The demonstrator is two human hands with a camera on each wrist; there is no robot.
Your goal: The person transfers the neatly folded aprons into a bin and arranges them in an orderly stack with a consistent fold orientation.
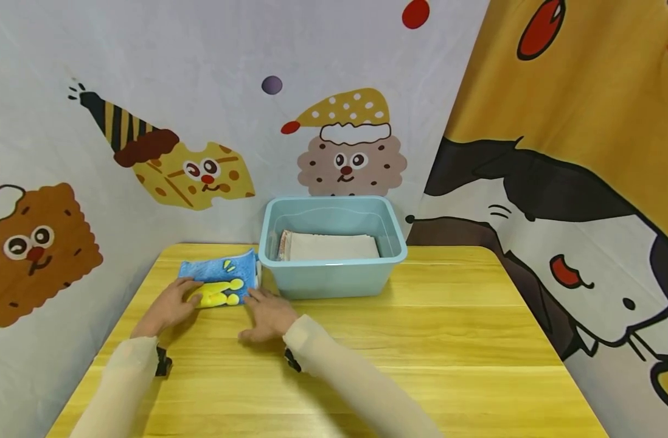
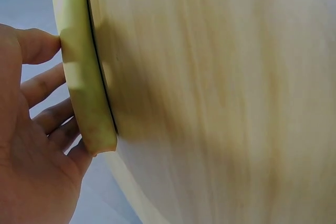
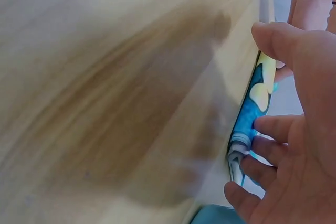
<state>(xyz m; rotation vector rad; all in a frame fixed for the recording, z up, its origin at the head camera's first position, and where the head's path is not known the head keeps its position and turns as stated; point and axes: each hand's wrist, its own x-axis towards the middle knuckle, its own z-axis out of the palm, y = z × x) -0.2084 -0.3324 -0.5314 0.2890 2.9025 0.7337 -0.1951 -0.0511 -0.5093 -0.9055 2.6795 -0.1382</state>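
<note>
A folded blue cloth (image 1: pixel 208 268) with yellow shapes lies flat on the table, just left of the light blue tub (image 1: pixel 334 281). My left hand (image 1: pixel 172 304) rests at its left edge; in the left wrist view the thumb touches the yellow side of the cloth (image 2: pixel 86 87) and the other fingers reach past it. At the lower right corner is my right hand (image 1: pixel 269 313), fingers spread and fairly straight. The right wrist view shows those fingertips against the cloth's layered folded end (image 3: pixel 241 137), with the thumb held apart.
Inside the tub lies a folded cream cloth (image 1: pixel 334 247) with a patterned edge at its left. The yellow wooden table (image 1: pixel 449 340) extends to the right and toward me. Behind it hangs a white curtain (image 1: pixel 202 73) printed with cartoon figures.
</note>
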